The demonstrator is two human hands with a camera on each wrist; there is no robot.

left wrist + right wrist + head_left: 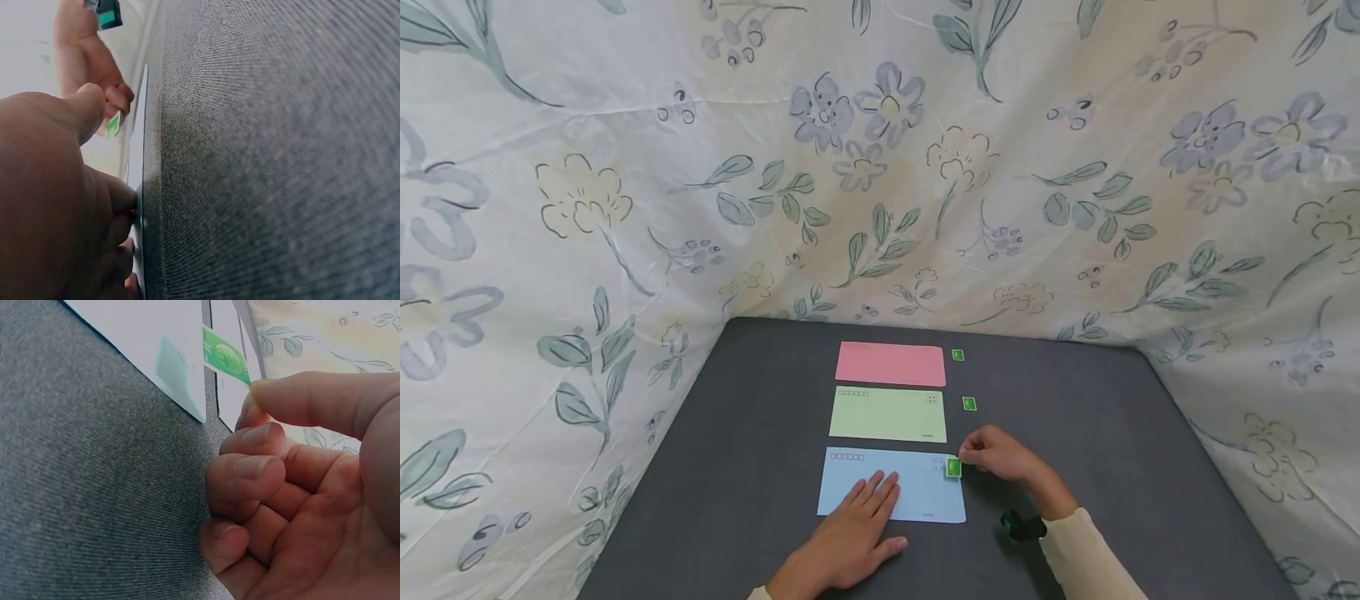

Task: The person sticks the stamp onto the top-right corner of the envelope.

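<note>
A blue envelope (917, 500) lies nearest on the dark table, with small printed boxes at its upper left. My left hand (853, 537) rests on its lower left part, fingers straight and the thumb out to the side. Between thumb and forefinger my right hand (1000, 454) pinches a green stamp (953, 467) by its edge. In the right wrist view the stamp (226, 355) is held up off the table near the envelope's corner, and the other fingers are curled. From the head, the stamp overlaps the envelope's upper right corner, beside its printed stamp mark.
Behind the blue envelope lie a green envelope (887, 414) and a pink envelope (891, 364) in a column. Two more green stamps (969, 404) lie to their right, one beside each. A floral cloth (880, 167) hangs around the table (737, 467).
</note>
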